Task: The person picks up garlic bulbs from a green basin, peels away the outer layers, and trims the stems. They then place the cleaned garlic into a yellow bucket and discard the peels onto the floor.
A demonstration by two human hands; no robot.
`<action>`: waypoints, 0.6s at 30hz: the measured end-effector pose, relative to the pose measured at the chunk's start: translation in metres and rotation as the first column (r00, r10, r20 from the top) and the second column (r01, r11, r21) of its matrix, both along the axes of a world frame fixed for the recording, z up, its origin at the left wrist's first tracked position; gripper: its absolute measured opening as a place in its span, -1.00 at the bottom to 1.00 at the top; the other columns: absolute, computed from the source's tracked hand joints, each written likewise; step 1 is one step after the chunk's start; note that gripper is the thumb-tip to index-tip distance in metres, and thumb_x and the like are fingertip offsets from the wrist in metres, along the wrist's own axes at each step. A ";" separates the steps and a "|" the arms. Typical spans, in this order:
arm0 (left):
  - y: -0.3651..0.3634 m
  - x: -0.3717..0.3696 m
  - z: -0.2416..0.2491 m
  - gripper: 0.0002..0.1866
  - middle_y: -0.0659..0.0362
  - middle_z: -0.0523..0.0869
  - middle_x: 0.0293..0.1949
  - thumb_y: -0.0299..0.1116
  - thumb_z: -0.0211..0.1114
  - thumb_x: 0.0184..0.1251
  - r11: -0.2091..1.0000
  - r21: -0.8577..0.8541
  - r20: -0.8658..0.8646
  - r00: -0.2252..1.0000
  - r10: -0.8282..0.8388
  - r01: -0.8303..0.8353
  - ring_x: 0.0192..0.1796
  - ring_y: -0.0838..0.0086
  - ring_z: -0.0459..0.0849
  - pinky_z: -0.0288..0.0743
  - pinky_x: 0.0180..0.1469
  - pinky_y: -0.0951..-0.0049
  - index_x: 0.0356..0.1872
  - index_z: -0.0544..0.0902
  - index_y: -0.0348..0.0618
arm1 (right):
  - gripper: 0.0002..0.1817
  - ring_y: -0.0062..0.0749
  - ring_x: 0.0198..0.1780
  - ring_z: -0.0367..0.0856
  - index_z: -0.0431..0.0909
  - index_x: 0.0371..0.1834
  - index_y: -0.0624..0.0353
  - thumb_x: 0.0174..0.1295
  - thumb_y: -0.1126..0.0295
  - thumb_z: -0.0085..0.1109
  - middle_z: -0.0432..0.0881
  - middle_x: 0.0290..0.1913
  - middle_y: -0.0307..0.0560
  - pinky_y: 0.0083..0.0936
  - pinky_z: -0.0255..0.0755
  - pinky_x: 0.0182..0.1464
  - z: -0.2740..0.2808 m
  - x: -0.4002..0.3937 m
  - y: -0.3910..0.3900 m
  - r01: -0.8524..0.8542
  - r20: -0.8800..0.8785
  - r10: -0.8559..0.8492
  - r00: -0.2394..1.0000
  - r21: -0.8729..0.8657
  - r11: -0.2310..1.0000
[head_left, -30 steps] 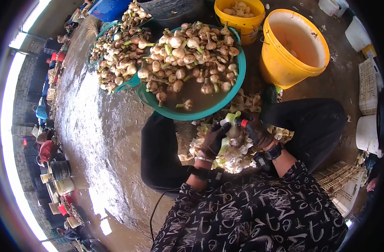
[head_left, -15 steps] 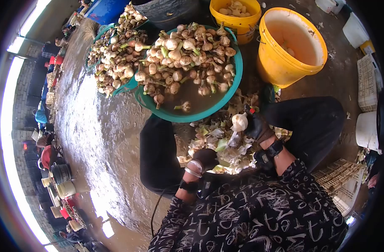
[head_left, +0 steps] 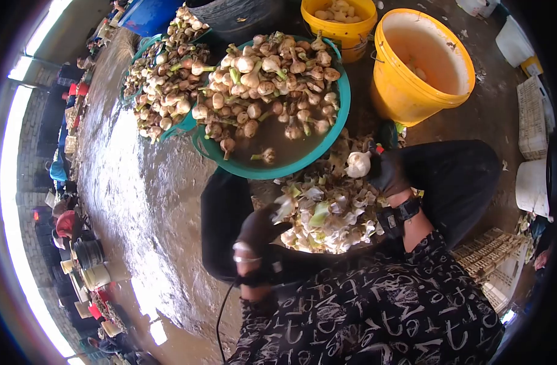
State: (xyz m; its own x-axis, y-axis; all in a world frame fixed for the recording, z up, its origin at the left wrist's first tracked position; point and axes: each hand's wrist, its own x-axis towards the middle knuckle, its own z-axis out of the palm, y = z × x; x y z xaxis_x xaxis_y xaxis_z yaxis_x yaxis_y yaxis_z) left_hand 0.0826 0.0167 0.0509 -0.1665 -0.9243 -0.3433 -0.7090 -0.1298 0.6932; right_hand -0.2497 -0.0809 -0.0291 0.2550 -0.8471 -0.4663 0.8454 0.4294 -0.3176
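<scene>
My right hand point(head_left: 388, 174), in a dark glove, is closed around a peeled white garlic bulb point(head_left: 358, 164) above my right leg. A small red-tipped thing point(head_left: 379, 149) shows at the same hand; its kind is hard to make out. My left hand point(head_left: 258, 232), also gloved, holds nothing visible, with thumb and fingers apart at the left edge of a heap of garlic skins point(head_left: 327, 213). In front of me stands a green tub point(head_left: 345, 100) of water with many unpeeled garlic bulbs point(head_left: 254, 73) piled in it.
A second green tub point(head_left: 184, 126) heaped with garlic adjoins the first. Beyond are a yellow bucket point(head_left: 385, 91), a smaller yellow bucket point(head_left: 354, 42) with peeled bulbs, and a black tub point(head_left: 236, 21). Crates point(head_left: 488, 258) stand at right. People work far left on the wet floor point(head_left: 120, 201).
My left hand has swung left and forward, away from the middle of the skins. My right hand, with the garlic bulb, has shifted slightly right and forward.
</scene>
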 end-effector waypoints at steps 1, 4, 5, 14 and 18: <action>-0.012 -0.028 0.004 -0.50 0.00 0.68 -0.25 -0.18 0.45 -0.03 0.993 -0.102 -0.124 0.991 0.052 -0.064 -0.21 0.18 0.67 0.50 -0.15 0.31 -0.06 0.57 -0.20 | -0.81 -0.33 -0.14 0.55 0.46 -0.20 0.16 0.21 0.31 0.15 0.55 -0.24 -0.12 -0.37 0.47 -0.03 0.006 0.007 0.001 -0.087 0.199 0.077 0.977 0.040 0.995; -0.042 -0.091 0.001 -0.60 0.20 0.68 -0.27 -0.41 0.38 0.12 0.958 -0.170 -0.442 0.887 0.135 -0.231 -0.24 0.59 0.60 0.49 -0.15 0.56 0.00 0.54 -0.30 | -0.77 -0.30 -0.22 0.57 0.51 -0.40 0.15 0.27 0.22 0.09 0.59 -0.31 -0.08 -0.30 0.48 -0.07 0.031 0.031 0.013 -0.168 -0.104 0.160 0.982 -0.066 0.984; -0.050 -0.104 -0.003 -0.60 0.20 0.68 -0.27 -0.41 0.38 0.12 0.958 -0.169 -0.444 0.885 0.137 -0.233 -0.24 0.59 0.60 0.49 -0.15 0.56 0.00 0.54 -0.30 | -0.79 -0.33 -0.20 0.57 0.50 -0.35 0.15 0.27 0.24 0.10 0.58 -0.29 -0.08 -0.33 0.48 -0.08 0.031 0.031 0.010 -0.229 0.171 0.209 0.963 0.105 0.968; -0.045 -0.137 -0.003 -0.85 0.09 0.70 -0.40 -0.42 0.38 0.02 0.908 -0.358 -0.387 0.919 0.069 -0.219 -0.38 0.33 0.69 0.51 -0.32 0.44 -0.34 0.68 -0.16 | -0.80 -0.49 -0.35 0.57 0.50 -0.32 0.16 0.27 0.25 0.10 0.56 -0.42 -0.19 -0.56 0.47 -0.29 0.019 0.040 0.023 -0.188 -0.246 0.185 0.951 0.011 0.982; -0.042 -0.134 -0.001 -0.85 0.09 0.69 -0.36 -0.49 0.36 0.02 0.931 -0.326 -0.355 0.934 0.043 -0.166 -0.32 0.37 0.67 0.50 -0.26 0.45 -0.32 0.67 -0.18 | -0.76 -0.60 -0.35 0.53 0.50 -0.31 0.19 0.25 0.21 0.11 0.57 -0.41 -0.18 -0.60 0.44 -0.28 0.015 0.035 0.026 -0.447 -0.754 0.126 0.644 -0.238 0.862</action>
State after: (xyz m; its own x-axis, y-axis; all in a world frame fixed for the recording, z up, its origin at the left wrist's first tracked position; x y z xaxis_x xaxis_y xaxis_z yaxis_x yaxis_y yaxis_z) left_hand -0.0511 -0.0254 0.0503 -0.1105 -0.9921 0.0593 -0.4213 0.1008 0.9013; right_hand -0.2152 -0.0553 -0.0146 0.2539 -0.9268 -0.2766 0.1557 0.3214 -0.9340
